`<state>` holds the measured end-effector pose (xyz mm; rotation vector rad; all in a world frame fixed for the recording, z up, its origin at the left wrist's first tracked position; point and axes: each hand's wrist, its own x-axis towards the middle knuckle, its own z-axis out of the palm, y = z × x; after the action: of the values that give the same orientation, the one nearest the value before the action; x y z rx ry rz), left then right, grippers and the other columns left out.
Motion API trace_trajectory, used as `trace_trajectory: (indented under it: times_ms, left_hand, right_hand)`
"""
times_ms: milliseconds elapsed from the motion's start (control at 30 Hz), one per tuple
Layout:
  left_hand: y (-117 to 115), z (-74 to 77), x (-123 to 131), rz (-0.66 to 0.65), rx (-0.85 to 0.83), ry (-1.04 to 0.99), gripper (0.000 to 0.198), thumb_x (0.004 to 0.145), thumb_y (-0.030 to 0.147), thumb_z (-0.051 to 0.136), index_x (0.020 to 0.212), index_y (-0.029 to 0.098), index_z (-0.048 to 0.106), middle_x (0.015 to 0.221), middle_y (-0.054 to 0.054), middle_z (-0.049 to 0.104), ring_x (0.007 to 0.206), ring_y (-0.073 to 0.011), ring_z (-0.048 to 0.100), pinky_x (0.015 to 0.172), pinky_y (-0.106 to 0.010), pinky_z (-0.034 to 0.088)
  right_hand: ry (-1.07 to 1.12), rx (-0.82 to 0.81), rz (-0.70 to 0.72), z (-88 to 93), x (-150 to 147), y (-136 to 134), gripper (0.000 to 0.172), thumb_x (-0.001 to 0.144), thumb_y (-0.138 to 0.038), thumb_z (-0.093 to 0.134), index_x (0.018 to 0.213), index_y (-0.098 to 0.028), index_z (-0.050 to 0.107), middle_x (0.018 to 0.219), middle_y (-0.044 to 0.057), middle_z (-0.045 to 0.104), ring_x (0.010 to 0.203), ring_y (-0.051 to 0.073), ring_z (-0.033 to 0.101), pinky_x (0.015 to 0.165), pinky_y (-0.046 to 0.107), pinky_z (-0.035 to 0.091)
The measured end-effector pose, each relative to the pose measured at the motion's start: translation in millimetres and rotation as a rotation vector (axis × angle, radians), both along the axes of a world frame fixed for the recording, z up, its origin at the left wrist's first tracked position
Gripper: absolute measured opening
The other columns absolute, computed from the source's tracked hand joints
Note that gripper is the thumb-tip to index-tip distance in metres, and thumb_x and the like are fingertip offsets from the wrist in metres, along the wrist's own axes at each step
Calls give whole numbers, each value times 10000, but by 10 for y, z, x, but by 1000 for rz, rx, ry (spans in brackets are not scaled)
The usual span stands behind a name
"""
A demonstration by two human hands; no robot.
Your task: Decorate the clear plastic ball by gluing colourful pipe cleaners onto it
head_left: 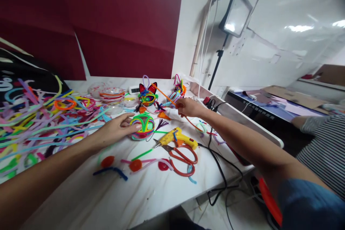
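Note:
My left hand (118,127) is closed round the side of a small ball (143,126) covered with green, yellow, blue and pink pipe cleaners. Between the fingertips of my right hand (187,108) is an orange pipe cleaner (165,95), stretching up to the left and trailing down to the right. A yellow hot glue gun (175,137) lies on the table right of the ball, its nozzle pointing left. Red-handled scissors (184,160) rest just in front of it. Behind the ball stands a finished-looking cat-eared ornament (147,95), with a second colourful ornament (179,90) farther right.
A big heap of pipe cleaners (54,122) covers the table's left side. Clear bowls (111,94) stand at the back. Loose pipe cleaner pieces (110,172) lie in front. A black cord (221,156) runs over the right edge. At far right is a person's striped sleeve (323,143).

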<state>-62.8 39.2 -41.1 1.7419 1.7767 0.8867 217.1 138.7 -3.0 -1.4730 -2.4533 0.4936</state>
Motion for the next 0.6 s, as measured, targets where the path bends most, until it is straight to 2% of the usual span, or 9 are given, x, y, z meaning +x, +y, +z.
trace_trajectory:
  times_ms: [67,133,300,433,600]
  left_hand:
    - [-4,4,33,-1,-34,41,863,628,732,695,1273,162,635,1056,-107,756,1075,-349,689,901,-425,574]
    - [-14,3,66,-10,-63,31,826,639,718,691,1257,173,635,1096,-102,754,1101,-351,681,905,-418,576]
    - [-30,-35,124,-63,-60,-139,689,642,644,742,1143,177,665,1120,-105,766,1066,-334,708,932,-417,575]
    - [-54,-75,131,-37,-78,-214,703,604,607,779,1141,178,630,1173,-139,746,1110,-357,693,967,-465,562]
    - [-104,-154,103,-63,-81,-240,760,618,572,797,1215,175,547,1194,-137,725,1143,-351,675,997,-497,540]
  right_hand:
    - [140,-164,-6,-2,-101,-81,160,844,9,497,880,-140,544,745,33,690,603,113,642,599,194,492]
    - [265,-294,-9,-21,-223,-156,155,859,-4,488,842,-157,506,651,-15,626,511,78,564,528,171,456]
    - [448,-520,-55,-103,-517,-288,169,897,-94,517,752,-166,471,528,-56,471,387,47,338,391,176,294]
    - [495,-619,-97,-174,-633,-345,155,886,-165,578,747,-140,516,555,-27,524,384,43,298,355,190,239]
    - [516,-658,-45,-162,-586,-398,97,839,-140,627,755,-125,580,610,-14,589,381,42,293,341,202,230]
